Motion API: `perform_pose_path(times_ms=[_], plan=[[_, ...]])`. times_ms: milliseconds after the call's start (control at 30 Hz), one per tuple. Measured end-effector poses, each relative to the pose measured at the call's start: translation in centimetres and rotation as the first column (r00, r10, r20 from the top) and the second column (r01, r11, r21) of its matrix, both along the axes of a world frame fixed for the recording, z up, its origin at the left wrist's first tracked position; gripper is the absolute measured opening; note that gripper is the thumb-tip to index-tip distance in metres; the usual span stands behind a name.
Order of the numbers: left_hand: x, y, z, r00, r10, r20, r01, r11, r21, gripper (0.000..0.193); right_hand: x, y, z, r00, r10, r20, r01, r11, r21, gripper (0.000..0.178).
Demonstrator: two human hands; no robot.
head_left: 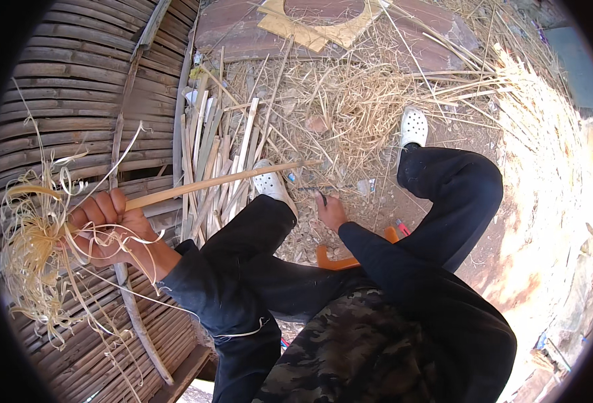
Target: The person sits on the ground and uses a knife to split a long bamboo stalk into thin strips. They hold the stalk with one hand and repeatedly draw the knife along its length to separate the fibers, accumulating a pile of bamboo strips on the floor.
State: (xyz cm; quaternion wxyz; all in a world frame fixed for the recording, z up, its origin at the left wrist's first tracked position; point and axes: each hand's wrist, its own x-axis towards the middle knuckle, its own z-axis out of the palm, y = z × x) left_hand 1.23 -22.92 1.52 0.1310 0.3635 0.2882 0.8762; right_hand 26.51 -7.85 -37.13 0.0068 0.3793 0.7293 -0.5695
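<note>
My left hand [112, 232], out at the left, is closed round a long pale bamboo strip [209, 181]. The strip slants away to the right, and its far end passes over my left shoe. A tangle of curly bamboo shavings [31, 248] hangs at the near end of the strip, around and past my fist. Low between my knees, my right hand [332, 213] is closed on a thin dark knife [322, 196], whose outline is hard to make out against the ground. The knife and the strip are apart.
A slatted bamboo wall [75, 87] rises at the left. Split bamboo strips [206, 154] lie beside my left shoe [273, 181]. Straw-like shavings [357, 101] cover the ground ahead. An orange plastic stool [340, 263] is under me, near a red-handled object [403, 228].
</note>
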Motion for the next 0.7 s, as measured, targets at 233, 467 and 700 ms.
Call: perform_pose_path(times_ms=[233, 467, 700], plan=[[1.0, -0.6, 0.8, 0.995, 0.086, 0.054, -0.088, 0.995, 0.037, 0.033, -1.8, -2.1, 4.5, 0.987, 0.02, -0.159, -0.014, 0.999, 0.038, 0.056], [0.5, -0.8, 0.5, 0.991, 0.118, 0.057, -0.122, 0.99, 0.075, 0.041, -0.7, -0.4, -0.3, 0.994, 0.005, 0.106, -0.01, 0.999, 0.046, 0.057], [-0.4, -1.2, 0.9, 0.99, 0.139, 0.004, -0.139, 0.99, -0.027, 0.038, 1.2, 0.0, -3.6, 0.992, 0.031, 0.121, -0.042, 0.995, 0.094, 0.045]])
